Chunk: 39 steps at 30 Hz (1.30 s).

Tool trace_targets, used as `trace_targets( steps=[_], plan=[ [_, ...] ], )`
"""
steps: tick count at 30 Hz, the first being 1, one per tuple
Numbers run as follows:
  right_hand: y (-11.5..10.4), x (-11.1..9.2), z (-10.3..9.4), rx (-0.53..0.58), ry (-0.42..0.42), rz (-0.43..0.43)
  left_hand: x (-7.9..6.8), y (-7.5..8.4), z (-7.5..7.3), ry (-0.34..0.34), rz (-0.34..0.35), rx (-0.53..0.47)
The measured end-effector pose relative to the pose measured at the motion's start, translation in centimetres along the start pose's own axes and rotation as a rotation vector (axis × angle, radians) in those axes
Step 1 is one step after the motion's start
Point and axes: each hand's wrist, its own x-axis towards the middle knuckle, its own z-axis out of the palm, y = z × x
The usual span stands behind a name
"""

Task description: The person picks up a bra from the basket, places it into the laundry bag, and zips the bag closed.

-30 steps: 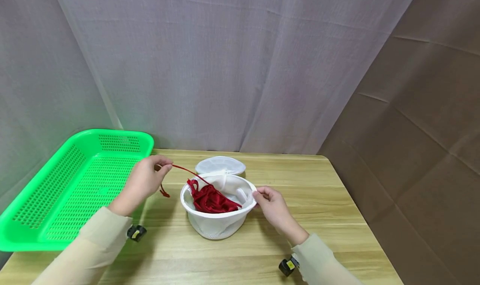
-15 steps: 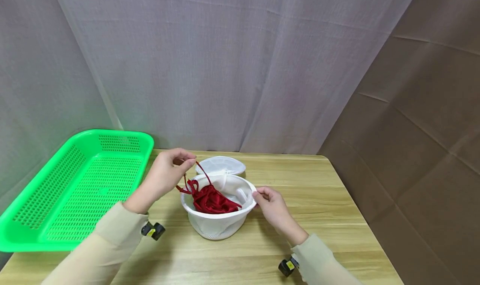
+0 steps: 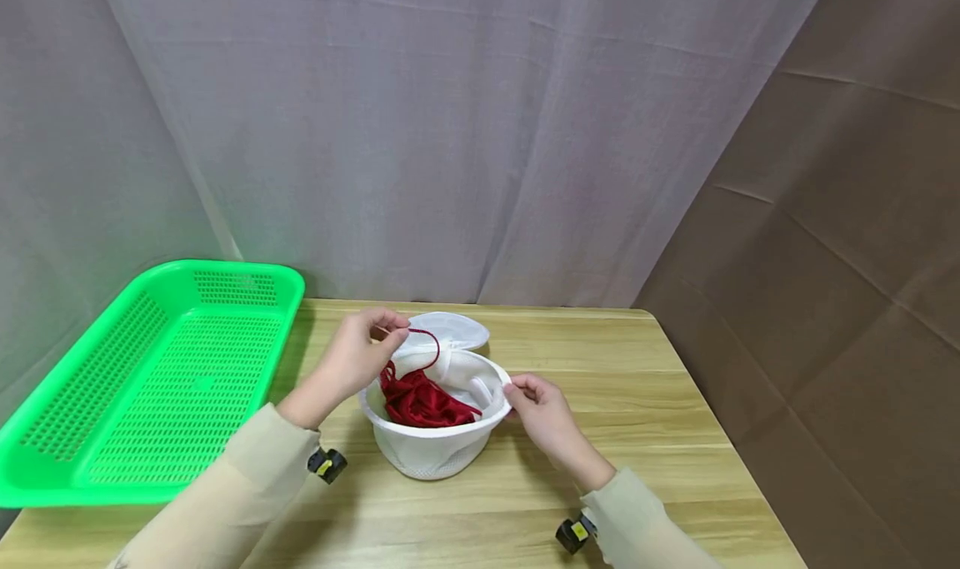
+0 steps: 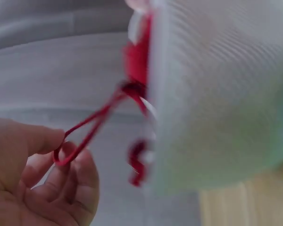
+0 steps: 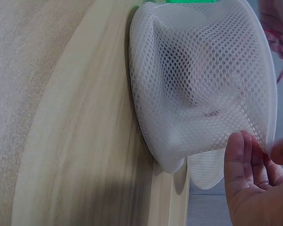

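A white mesh laundry bag (image 3: 431, 452) stands on the wooden table with its round lid (image 3: 453, 329) folded back behind it. Inside lies a dark red satin drawstring pouch (image 3: 423, 402). My left hand (image 3: 356, 352) pinches a loop of the pouch's red cord (image 4: 92, 127) between thumb and fingers, above the bag's left rim. In the left wrist view the cord runs from the fingertips to the pouch. My right hand (image 3: 546, 415) pinches the bag's right rim, fingers against the outside mesh (image 5: 203, 89) and thumb at the edge.
A green plastic basket (image 3: 255, 406) with slotted walls stands on the left of the table. A grey curtain (image 3: 390, 136) hangs behind, and a brown cloth (image 3: 847, 302) rises at the right. Wooden tabletop (image 3: 615, 361) shows right of the bag.
My left hand has moved right, toward the bag, carrying the cord, whose dangling end has come in from the table's left side over the bag. My right hand stays at the rim.
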Motion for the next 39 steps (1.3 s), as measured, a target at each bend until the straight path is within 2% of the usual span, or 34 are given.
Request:
trace_targets(
  steps=[4,8,11,20,25,30,37,39],
  plan=[
    [0.7,0.3,-0.1,-0.004,0.016,-0.002,-0.9,-2.0,0.0,-0.062,0.016,0.067],
    [0.8,0.4,-0.1,-0.020,0.024,0.002,-1.6,-3.1,-0.2,-0.124,0.027,0.101],
    [0.9,0.4,-0.1,-0.023,0.024,0.002,-1.9,-3.5,-0.3,-0.143,0.030,0.098],
    [1.0,0.5,-0.1,-0.020,0.011,-0.007,-2.5,-4.5,-1.2,-0.060,-0.003,0.123],
    [1.0,0.4,-0.1,-0.019,0.011,-0.004,-2.7,-4.9,-1.5,-0.061,-0.027,0.098],
    [0.9,0.4,0.0,-0.015,0.014,0.005,-2.7,-5.8,-1.0,-0.102,-0.111,0.006],
    [1.0,0.4,0.3,-0.007,0.002,-0.006,-2.8,-6.0,-0.6,-0.118,-0.279,-0.038],
    [0.9,0.4,0.3,-0.005,-0.001,-0.006,-2.8,-6.1,-0.5,-0.139,-0.330,-0.086]
  ],
)
